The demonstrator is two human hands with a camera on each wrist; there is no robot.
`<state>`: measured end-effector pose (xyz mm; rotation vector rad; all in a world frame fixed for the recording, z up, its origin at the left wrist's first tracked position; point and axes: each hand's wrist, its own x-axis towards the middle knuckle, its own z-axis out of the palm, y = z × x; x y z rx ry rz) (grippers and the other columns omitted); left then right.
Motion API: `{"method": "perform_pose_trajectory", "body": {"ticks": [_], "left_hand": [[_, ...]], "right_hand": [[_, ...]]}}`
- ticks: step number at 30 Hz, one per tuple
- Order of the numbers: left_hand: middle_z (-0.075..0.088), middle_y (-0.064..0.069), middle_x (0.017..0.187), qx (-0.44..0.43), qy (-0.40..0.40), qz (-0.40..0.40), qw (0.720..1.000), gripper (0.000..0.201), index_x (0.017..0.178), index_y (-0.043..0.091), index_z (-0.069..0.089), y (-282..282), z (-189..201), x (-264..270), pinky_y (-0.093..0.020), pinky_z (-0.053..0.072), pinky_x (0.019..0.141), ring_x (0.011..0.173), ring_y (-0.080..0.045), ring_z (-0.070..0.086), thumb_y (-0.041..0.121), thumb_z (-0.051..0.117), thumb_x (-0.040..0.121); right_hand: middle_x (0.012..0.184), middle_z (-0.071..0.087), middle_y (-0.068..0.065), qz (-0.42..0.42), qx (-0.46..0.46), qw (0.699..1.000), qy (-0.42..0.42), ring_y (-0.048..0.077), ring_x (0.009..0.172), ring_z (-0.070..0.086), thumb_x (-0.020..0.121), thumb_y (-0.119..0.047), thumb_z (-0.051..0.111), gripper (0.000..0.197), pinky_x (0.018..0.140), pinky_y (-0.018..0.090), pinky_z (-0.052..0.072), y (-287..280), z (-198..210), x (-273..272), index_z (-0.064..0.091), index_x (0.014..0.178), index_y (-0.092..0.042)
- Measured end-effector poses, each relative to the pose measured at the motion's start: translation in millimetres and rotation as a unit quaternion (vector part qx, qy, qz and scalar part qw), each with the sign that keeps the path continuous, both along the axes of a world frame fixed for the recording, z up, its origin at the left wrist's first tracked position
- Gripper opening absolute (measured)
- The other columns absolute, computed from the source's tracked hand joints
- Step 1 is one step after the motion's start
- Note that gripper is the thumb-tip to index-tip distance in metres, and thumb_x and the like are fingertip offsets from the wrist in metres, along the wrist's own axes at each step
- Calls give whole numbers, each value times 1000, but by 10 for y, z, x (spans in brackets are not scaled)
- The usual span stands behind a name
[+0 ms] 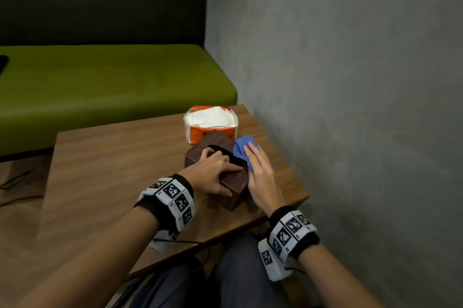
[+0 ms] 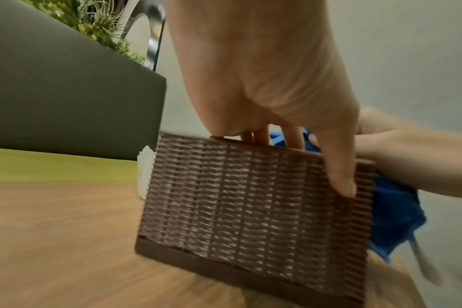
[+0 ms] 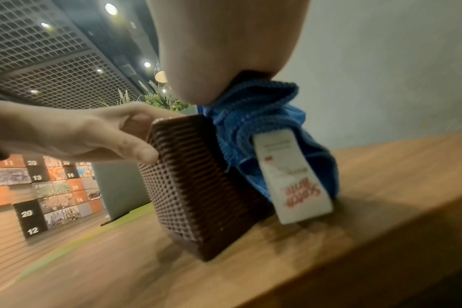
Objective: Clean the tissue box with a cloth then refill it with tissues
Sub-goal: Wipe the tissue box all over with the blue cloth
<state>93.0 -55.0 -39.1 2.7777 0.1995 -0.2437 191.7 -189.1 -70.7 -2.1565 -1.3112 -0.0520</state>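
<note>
Tissue box (image 1: 220, 170), brown with a woven pattern, sits on the wooden table (image 1: 112, 157) near its right edge, close to the grey wall (image 1: 350, 82)

Head view: the left hand (image 1: 213, 175) grips the box from above, fingers at the rim of the dark top slot and thumb on the near face. The right hand (image 1: 260, 175), fingers nearly straight, presses a blue cloth (image 1: 241, 147) against the box's right side. An opened orange tissue pack (image 1: 210, 123) stands just beyond the box, at 12 o'clock from it, touching or nearly so.

Left wrist view: the box appears tilted, its right end raised off the table. The thumb (image 2: 340, 177) bears on the woven face; other fingers hook over the top edge. Cloth hangs at 3 o'clock, behind the box.

Right wrist view: the box rests on one lower edge. The cloth is bunched under the palm, and its white label (image 3: 290, 177) dangles to the table.

Failure risks, as judged:
- Box slip. Cause: side pressure from wiping against a tilted box held only at the rim.
- Pack displaced or tipped off the far edge. Cause: box pushed toward 12 o'clock.
- Incomplete cleaning. Cause: bunched cloth skims the weave ridges only, and the left-hand faces are covered by the grip.
- Label snag. Cause: loose tag caught under the box edge as it is set down
</note>
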Motion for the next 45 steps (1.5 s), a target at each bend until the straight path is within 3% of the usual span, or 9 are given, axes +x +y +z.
{"method": "perform_pose_trajectory", "body": {"ticks": [5, 9, 13, 20, 25, 28, 33, 38, 45], "left_hand": [[34, -4, 139, -126, -144, 141, 971, 95, 130, 26, 46, -7, -120, -51, -51, -7, 117, 140, -22, 19, 72, 46, 47], [5, -17, 157, -69, -149, 265, 950, 137, 146, 10, 12, -154, -230, -24, -48, -5, 118, 146, -32, -3, 86, 37, 35], [-9, -24, 155, -8, -69, 245, 967, 150, 145, -1, -3, -189, -285, -63, -46, -7, 117, 145, -34, -12, 83, 61, 38], [-9, -19, 156, 43, -33, 174, 983, 145, 146, 3, -3, 10, -198, -176, -46, -6, 118, 145, -32, -11, 77, 67, 43], [-6, -17, 157, 9, -31, 185, 982, 161, 147, 11, 9, -50, -190, -106, -46, -8, 117, 145, -30, -11, 101, 7, 13], [-3, -13, 158, 13, -26, 201, 979, 165, 143, 10, 22, -8, -180, -73, -49, -5, 117, 146, -30, -8, 98, -7, 7], [-5, -16, 157, 21, -19, 155, 988, 128, 131, 17, 40, -69, -132, -41, -54, -7, 115, 145, -35, -11, 89, 26, 27], [-7, -8, 158, 21, 41, 28, 999, 67, 133, 24, 44, 115, 39, -63, -50, -7, 116, 145, -28, -14, 44, 67, 72], [12, -9, 157, -61, -31, 175, 982, 85, 147, 11, 8, -293, -127, -139, -55, -10, 114, 146, -29, -9, 44, 52, 83]], "right_hand": [[154, 22, 12, -13, -38, 999, -17, 27, 143, 19, 91, 3, 44, 54, 115, 35, 21, 30, -52, -30, 31, 142, -7], [155, 19, 11, -20, -57, 998, -13, 25, 143, 17, 93, 1, 41, 53, 115, 33, 20, 28, -12, -22, 29, 143, -9], [148, 34, 15, -64, -31, 997, 13, 29, 138, 29, 91, 4, 39, 48, 115, 38, 25, 84, -35, 73, 39, 138, -6], [130, 57, 14, 180, -64, 969, -155, 27, 123, 44, 71, 7, 39, 58, 112, 32, 22, -374, -95, 2, 52, 127, -2], [130, 56, 21, 85, -64, 990, -92, 40, 122, 50, 72, 14, 45, 54, 110, 48, 34, -93, 10, -4, 54, 124, 1], [133, 55, 17, 172, -63, 976, -114, 35, 126, 46, 71, 12, 42, 59, 112, 36, 24, -271, -44, -213, 51, 128, 0], [136, 51, 18, 129, -79, 985, -84, 34, 127, 47, 75, 15, 46, 56, 110, 42, 34, -214, 11, 204, 50, 129, 0], [142, 44, 15, 91, -61, 994, 26, 24, 133, 39, 87, 11, 42, 47, 109, 13, 20, -144, 64, 245, 46, 133, -1], [142, 42, 14, 64, 25, 996, 51, 7, 133, 27, 90, -11, 29, 48, 111, 4, 10, -220, -254, -210, 38, 137, -1]]}}
